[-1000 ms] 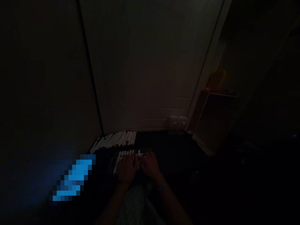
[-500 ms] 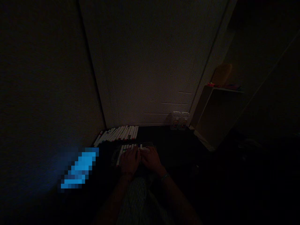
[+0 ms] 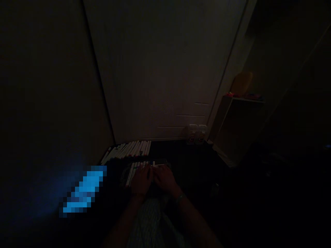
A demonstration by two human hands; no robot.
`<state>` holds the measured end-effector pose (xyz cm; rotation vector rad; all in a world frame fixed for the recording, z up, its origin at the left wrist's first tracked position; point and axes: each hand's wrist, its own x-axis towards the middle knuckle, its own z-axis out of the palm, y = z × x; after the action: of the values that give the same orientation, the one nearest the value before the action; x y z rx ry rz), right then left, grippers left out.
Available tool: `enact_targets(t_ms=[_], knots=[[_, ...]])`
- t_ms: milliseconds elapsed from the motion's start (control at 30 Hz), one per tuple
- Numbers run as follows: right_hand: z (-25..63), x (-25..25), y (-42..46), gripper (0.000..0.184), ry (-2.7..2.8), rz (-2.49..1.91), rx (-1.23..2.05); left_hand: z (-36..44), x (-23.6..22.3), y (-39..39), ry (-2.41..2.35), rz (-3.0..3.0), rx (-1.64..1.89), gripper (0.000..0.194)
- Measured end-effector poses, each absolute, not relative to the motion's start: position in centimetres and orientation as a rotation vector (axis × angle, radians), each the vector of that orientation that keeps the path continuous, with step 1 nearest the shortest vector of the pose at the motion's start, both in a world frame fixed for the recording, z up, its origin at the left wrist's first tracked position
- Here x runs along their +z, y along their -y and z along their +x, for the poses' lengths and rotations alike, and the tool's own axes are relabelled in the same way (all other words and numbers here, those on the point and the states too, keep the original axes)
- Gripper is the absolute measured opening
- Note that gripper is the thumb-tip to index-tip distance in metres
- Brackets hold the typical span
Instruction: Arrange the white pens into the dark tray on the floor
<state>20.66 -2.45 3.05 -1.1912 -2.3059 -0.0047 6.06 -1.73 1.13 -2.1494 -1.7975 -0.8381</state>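
Note:
White markers (image 3: 130, 174) lie side by side in a clear case (image 3: 123, 176) on the dark tabletop in front of me. My left hand (image 3: 141, 179) rests over them, palm down with its fingers stretched out, hiding their lower parts. Close beside it, my right hand (image 3: 164, 178) is at the right part of the case with bent fingers; whatever is under its fingertips is hidden. A white piece (image 3: 159, 165), perhaps a marker lying crosswise, shows just past the right fingers. More loose markers (image 3: 131, 148) lie in a slanted row behind the case.
Two clear containers (image 3: 196, 134) stand against the pale wall (image 3: 155, 86) at the back right. A box-like cabinet (image 3: 240, 124) with an orange object (image 3: 242, 82) on top is at the right. A pixelated blue glowing patch (image 3: 84, 189) is at the left. The room is very dark.
The view shifts slightly as my head moves. Both hands stay over the case, with only small finger movements; the loose markers and the containers have not moved.

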Motion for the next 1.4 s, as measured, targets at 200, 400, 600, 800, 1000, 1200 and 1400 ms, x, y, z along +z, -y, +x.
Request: enact_targets(t_ms=[200, 400, 600, 800, 1000, 1200, 1400], knots=[[20.6, 2.9, 2.3, 0.041, 2.284, -1.167, 0.008, 6.2, 0.9, 1.6, 1.856, -2.122, -0.829, 0.039], [20.8, 3.1, 2.5, 0.04, 2.283, -1.166, 0.038, 5.9, 1.7, 2.3, 1.943, -2.164, -0.902, 0.039], [20.9, 2.7, 2.2, 0.039, 2.285, -1.129, 0.034, 3.1, 2.0, 2.3, 1.822, -2.143, -0.959, 0.043], [20.8, 2.6, 2.2, 0.039, 2.271, -1.146, 0.047, 1.5, 0.5, 1.4, 1.616, -2.221, -0.742, 0.052], [20.7, 2.8, 2.4, 0.039, 2.273, -1.145, 0.054, 1.5, -0.3, 1.2, 1.601, -2.295, -0.675, 0.054], [20.8, 2.9, 2.5, 0.039, 2.291, -1.164, 0.037, 1.8, 0.2, 1.7, 1.681, -2.294, -0.701, 0.049], [20.8, 2.6, 2.4, 0.039, 2.268, -1.126, 0.044, 1.9, 0.2, 1.9, 1.691, -2.269, -0.767, 0.046]])
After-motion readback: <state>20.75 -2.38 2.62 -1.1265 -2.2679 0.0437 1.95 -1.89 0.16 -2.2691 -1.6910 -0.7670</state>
